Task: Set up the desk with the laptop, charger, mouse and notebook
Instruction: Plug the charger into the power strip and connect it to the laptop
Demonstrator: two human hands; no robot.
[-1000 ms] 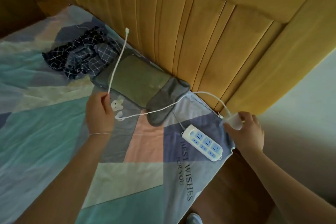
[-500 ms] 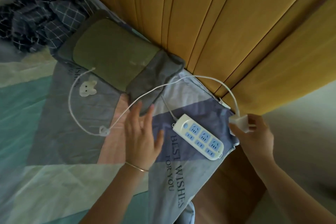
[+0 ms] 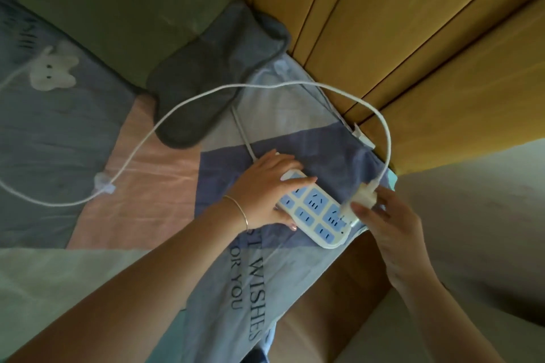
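Nearest the camera, two bare forearms reach out over a patchwork bedsheet (image 3: 153, 174) of pink, lilac, grey and pale green panels, printed with dark lettering near its hanging edge. The left hand (image 3: 262, 194), a thin bangle (image 3: 239, 211) on its wrist, lies palm down on the near-left end of a white power strip (image 3: 317, 211): the fingers are close together and laid flat across the top, the thumb tucked against the near side, pinning the strip to the sheet. The strip is a smooth, rounded plastic bar with blue socket faces, lying at the right corner of the bed, its right end just over the edge.

The right hand (image 3: 383, 221) pinches a small white charger plug (image 3: 364, 200) between thumb and fingertips, the fingers curled around its blocky body. The plug sits right at the strip's right-hand sockets; motion blur hides whether the prongs are in or only touching.

From the plug a thin white charger cable (image 3: 265, 86) loops away to the far right, arcs back across the bed and runs off to the left, with a small clear clip on it over the pink panel. The strip's own grey cord (image 3: 243, 134) runs further back toward a soft grey-and-olive fabric pillow (image 3: 124, 15). A white rabbit motif (image 3: 51, 69) shows on the sheet at left. Farthest, a padded mustard headboard (image 3: 398, 18) with vertical channels rises behind the bed.
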